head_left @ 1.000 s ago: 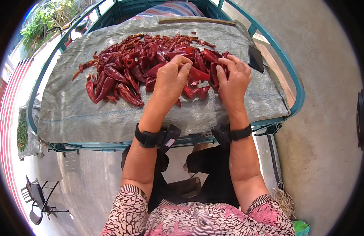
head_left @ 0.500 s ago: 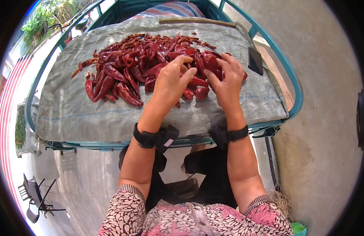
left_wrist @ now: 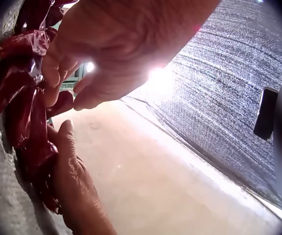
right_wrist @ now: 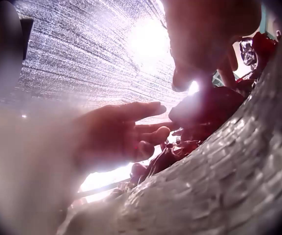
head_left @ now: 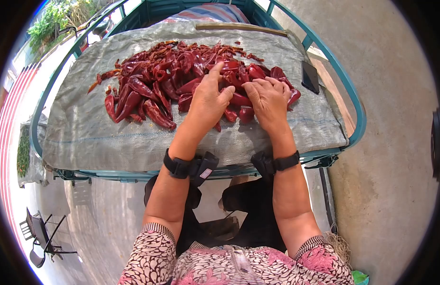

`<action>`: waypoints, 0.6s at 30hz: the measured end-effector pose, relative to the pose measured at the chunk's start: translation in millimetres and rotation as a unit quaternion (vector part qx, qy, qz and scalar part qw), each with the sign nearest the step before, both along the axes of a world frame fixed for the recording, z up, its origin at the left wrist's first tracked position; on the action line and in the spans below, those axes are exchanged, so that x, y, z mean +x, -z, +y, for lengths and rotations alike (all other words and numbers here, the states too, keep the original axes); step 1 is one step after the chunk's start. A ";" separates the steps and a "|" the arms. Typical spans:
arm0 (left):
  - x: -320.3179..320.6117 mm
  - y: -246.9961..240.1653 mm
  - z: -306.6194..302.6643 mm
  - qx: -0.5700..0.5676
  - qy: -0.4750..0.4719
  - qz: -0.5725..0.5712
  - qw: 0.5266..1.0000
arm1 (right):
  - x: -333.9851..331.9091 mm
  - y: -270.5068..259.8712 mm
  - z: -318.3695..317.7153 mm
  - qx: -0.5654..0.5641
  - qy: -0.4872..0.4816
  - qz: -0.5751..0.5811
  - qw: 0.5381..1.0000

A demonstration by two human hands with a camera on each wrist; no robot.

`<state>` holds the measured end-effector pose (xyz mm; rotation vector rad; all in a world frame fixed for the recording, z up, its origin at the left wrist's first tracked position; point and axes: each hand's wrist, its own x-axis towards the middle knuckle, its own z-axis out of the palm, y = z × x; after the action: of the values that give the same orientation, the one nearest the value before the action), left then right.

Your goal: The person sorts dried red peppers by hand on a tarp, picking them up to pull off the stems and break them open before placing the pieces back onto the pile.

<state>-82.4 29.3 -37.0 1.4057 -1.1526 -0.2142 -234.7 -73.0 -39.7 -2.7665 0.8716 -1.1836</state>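
A heap of red chili peppers (head_left: 153, 80), some shiny and whole, others shriveled, lies on a grey woven sheet (head_left: 87, 142). My left hand (head_left: 206, 102) is over the heap's near side, index finger stretched forward and thumb held apart. Between its thumb and fingers no pepper shows in the left wrist view. To its right, my right hand (head_left: 270, 102) is low over more peppers, fingers bent forward and their tips partly hidden. In the right wrist view a large dark chili pepper (right_wrist: 212, 107) lies just below that hand's thumb and fingers.
The sheet covers the bed of a teal-railed cart (head_left: 357, 114). A black phone (head_left: 309, 77) lies at the right, and a wooden strip (head_left: 241, 29) crosses the back. A striped bag (head_left: 210, 13) sits beyond. A black chair (head_left: 41, 232) stands on the floor at left.
My right hand has moved left and closer to my left hand, uncovering peppers on its right side. The left hand's index finger has straightened forward.
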 end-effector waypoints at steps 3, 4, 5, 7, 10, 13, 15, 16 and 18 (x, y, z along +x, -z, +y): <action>2.8 1.6 3.2 0.021 -0.021 -0.101 0.994 | 3.3 7.8 0.2 -0.036 0.030 0.044 0.998; 3.2 -0.3 4.9 0.026 -0.019 -0.099 0.995 | 3.6 7.6 -0.4 -0.035 0.031 0.038 0.998; 3.8 -2.5 6.9 0.030 -0.017 -0.097 0.995 | 3.9 7.3 -0.9 -0.034 0.032 0.031 0.998; 5.5 -4.6 9.6 0.037 -0.010 -0.097 0.995 | 4.2 9.9 -3.5 -0.043 0.045 0.025 0.998; 7.0 -5.9 11.1 0.031 -0.008 -0.102 0.994 | 3.8 6.0 -7.2 -0.017 0.063 -0.047 0.997; 4.9 -6.5 9.3 0.005 -0.014 -0.074 0.997 | 3.4 -7.6 -0.8 0.038 0.022 -0.170 0.984; 0.4 -12.0 8.8 -0.004 -0.003 -0.024 1.000 | 2.7 -17.6 10.1 0.128 -0.052 -0.245 0.960; -2.7 -16.6 9.6 -0.009 0.002 -0.006 1.000 | 1.3 -18.2 13.9 0.119 -0.096 -0.226 0.962; -7.9 -25.8 12.4 -0.016 0.015 -0.003 1.000 | 1.5 -17.9 21.0 0.099 -0.155 -0.194 0.964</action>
<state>-90.2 41.8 -11.2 1.3629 -1.1779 -0.2131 -233.2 -52.0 -21.8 -2.2886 0.4672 -1.4134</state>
